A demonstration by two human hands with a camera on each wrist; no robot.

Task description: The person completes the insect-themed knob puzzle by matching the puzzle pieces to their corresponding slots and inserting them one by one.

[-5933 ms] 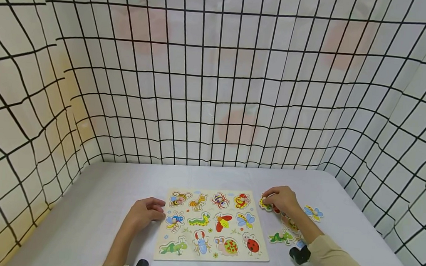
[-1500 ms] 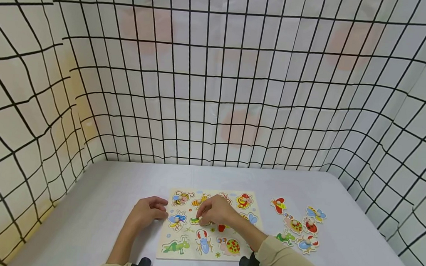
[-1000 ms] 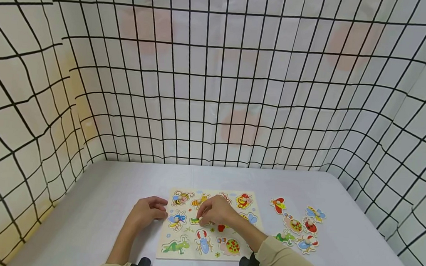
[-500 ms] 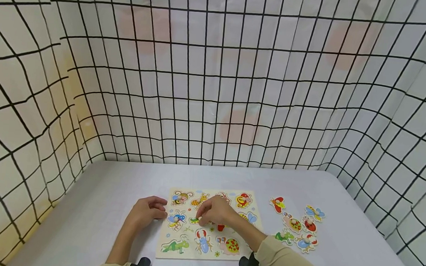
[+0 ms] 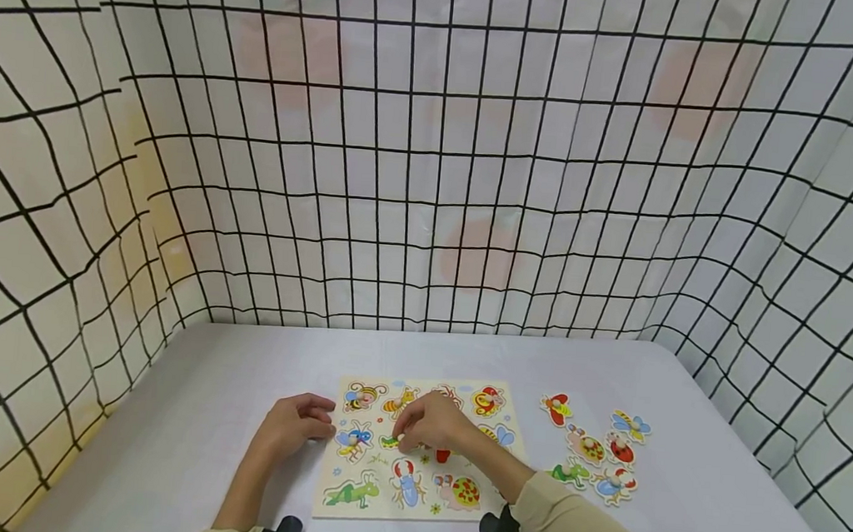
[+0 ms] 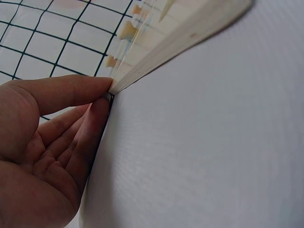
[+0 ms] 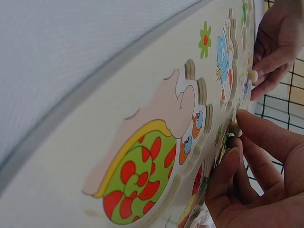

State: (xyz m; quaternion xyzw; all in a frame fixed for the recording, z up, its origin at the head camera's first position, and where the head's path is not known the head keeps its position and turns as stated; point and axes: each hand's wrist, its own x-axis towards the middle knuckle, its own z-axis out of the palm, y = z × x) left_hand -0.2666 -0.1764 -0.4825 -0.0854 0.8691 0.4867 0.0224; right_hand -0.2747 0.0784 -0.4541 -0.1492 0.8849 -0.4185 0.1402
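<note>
A wooden insect puzzle board (image 5: 347, 514) lies on the white table. Over its middle row my right hand (image 5: 432, 423) pinches the small knob of a green caterpillar puzzle piece (image 5: 388, 442), which lies at the caterpillar's place; the fingers hide most of it. In the right wrist view, thumb and fingertips (image 7: 232, 159) meet at that knob, beyond the printed snail (image 7: 142, 171). My left hand (image 5: 291, 426) rests at the board's left edge. In the left wrist view its thumb and forefinger touch the board's side (image 6: 183, 42), and the other fingers are loosely bent.
Several loose pieces lie right of the board: a red-winged bug (image 5: 556, 410), a dragonfly (image 5: 630, 426), a snail (image 5: 587, 447), a ladybird (image 5: 620, 450), a grasshopper (image 5: 570, 474) and a beetle (image 5: 614, 485). Black-gridded white walls (image 5: 434, 175) stand behind and beside the table.
Since the oldest frame, my right hand has moved left from the loose pieces to the board's middle, bringing the caterpillar piece. Over the last second and a half, both hands have stayed still.
</note>
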